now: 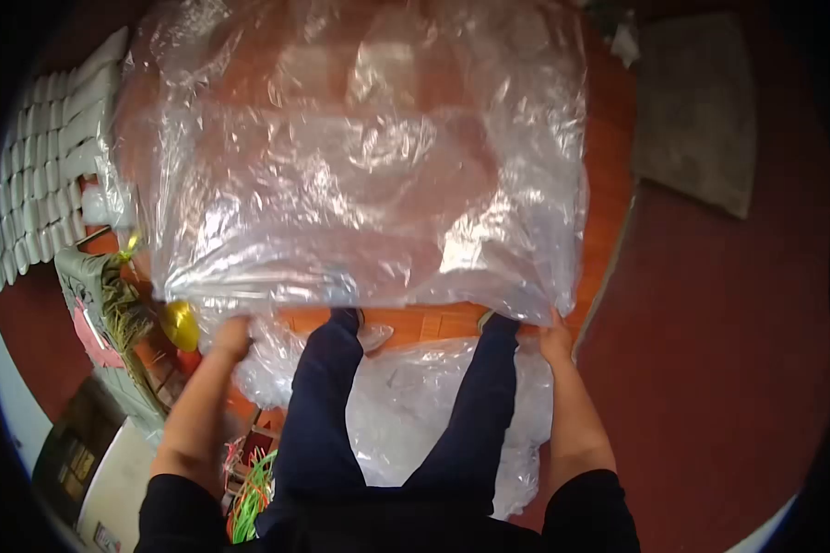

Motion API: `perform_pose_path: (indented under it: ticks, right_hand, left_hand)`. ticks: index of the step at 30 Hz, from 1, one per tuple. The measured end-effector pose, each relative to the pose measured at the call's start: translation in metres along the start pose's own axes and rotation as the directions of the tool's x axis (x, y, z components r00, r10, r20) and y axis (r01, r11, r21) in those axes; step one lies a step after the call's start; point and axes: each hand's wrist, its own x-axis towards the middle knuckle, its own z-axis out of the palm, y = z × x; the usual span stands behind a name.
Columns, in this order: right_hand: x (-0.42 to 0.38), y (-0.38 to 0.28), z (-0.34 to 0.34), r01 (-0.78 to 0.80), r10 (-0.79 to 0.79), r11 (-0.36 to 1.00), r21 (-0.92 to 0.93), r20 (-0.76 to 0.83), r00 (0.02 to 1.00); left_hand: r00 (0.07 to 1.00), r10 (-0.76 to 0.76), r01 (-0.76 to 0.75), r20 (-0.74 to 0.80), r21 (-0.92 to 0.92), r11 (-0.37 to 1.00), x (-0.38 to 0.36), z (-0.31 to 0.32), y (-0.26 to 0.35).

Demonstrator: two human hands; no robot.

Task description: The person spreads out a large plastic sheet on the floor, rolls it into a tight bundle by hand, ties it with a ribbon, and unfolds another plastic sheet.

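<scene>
A large clear plastic sheet (323,203) is spread in front of me, wrinkled and shiny, with its near edge running across just before my feet. At its near right corner, my right hand (554,339) is closed on the edge of the film. My left hand (233,339) is just below the near left part of the sheet, beside loose crumpled film; it is blurred, and its fingers do not show clearly. More clear plastic film (406,396) lies beneath and between my legs.
Stacked white wrapped rolls (46,175) stand at the left. Nearer are an olive cloth bundle (111,304), a yellow object (179,324) and green and red strings (252,493). A grey mat (696,111) lies at the far right on the dark red floor (719,369).
</scene>
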Motion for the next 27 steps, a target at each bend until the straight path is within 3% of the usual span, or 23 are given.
perform_pose_path:
  ticks: [1,2,3,4,5,7,10,11,12,13,14,16,17,18,20,23,25,27]
  right_hand:
    - [0.006,0.005,0.012,-0.032,0.028,0.997,0.070,0.060,0.998]
    - [0.007,-0.004,0.022,-0.071,0.057,0.988,0.137,0.104,0.993]
    - [0.003,-0.011,0.022,-0.048,0.029,0.981,0.190,0.100,0.995]
    - [-0.001,-0.019,0.023,-0.025,0.001,0.970,0.241,0.097,0.995]
    - [-0.002,-0.028,0.015,0.070,-0.088,0.957,0.281,0.052,0.995]
    - [-0.001,-0.026,0.017,0.043,-0.158,0.815,0.578,0.150,0.976]
    - [0.014,-0.007,-0.034,0.054,-0.198,0.816,0.576,0.190,0.962]
    - [0.027,0.013,-0.037,-0.016,-0.012,0.853,0.521,0.051,0.999]
    - [0.052,0.063,-0.023,-0.289,0.201,0.660,0.694,0.207,0.957]
    - [0.079,0.069,-0.022,-0.321,0.325,0.564,0.761,0.152,0.933]
    - [0.112,0.070,-0.019,-0.334,0.445,0.458,0.824,0.113,0.888]
    - [0.180,0.058,-0.039,-0.454,0.283,0.081,0.887,0.417,0.864]
    - [0.220,0.058,-0.039,-0.451,0.079,-0.126,0.884,0.462,0.883]
    - [0.243,0.031,-0.052,-0.487,-0.019,-0.216,0.846,0.495,0.869]
    - [0.308,0.034,-0.035,-0.334,-0.049,-0.019,0.942,0.333,0.942]
    - [0.296,-0.051,-0.099,-0.219,0.263,0.364,0.905,0.126,0.957]
    - [0.278,-0.083,-0.130,0.148,0.089,0.552,0.821,-0.234,0.968]
    - [0.246,-0.139,-0.152,0.428,-0.120,0.662,0.616,-0.476,0.871]
  left_hand:
    - [0.971,0.228,-0.240,-0.079,-0.236,0.942,0.012,0.011,0.066]
    - [0.913,0.377,-0.398,-0.158,-0.140,0.907,0.023,0.030,0.126]
    - [0.845,0.479,-0.523,-0.238,-0.181,0.833,0.017,0.014,0.210]
    - [0.705,0.606,-0.667,-0.368,-0.054,0.743,0.030,0.027,0.268]
    - [0.640,0.708,-0.744,-0.299,-0.011,0.668,0.038,0.033,0.323]
    - [0.536,0.761,-0.794,-0.365,0.088,0.602,0.064,0.063,0.429]
    - [0.616,0.732,-0.788,-0.291,-0.225,0.573,0.099,0.105,0.497]
    - [0.631,0.724,-0.772,-0.278,-0.317,0.551,0.097,0.109,0.500]
    - [0.647,0.712,-0.749,-0.271,-0.397,0.530,0.093,0.100,0.499]
    - [0.663,0.700,-0.724,-0.266,-0.467,0.508,0.089,0.093,0.494]
    - [0.605,0.710,-0.767,-0.361,-0.506,0.396,0.084,0.093,0.483]
    - [0.580,0.748,-0.718,-0.324,-0.637,0.281,0.068,0.081,0.452]
    - [0.580,0.753,-0.691,-0.311,-0.678,0.252,0.060,0.076,0.439]
    - [0.578,0.758,-0.661,-0.303,-0.719,0.216,0.055,0.073,0.429]
    - [0.604,0.757,-0.583,-0.249,-0.785,0.207,0.052,0.074,0.410]
    - [0.665,0.733,-0.379,-0.144,-0.911,0.165,0.056,0.080,0.389]
    - [0.698,0.716,-0.163,0.014,-0.970,0.179,0.068,0.088,0.378]
    - [0.802,0.545,0.327,0.247,-0.944,-0.053,0.069,0.131,0.373]
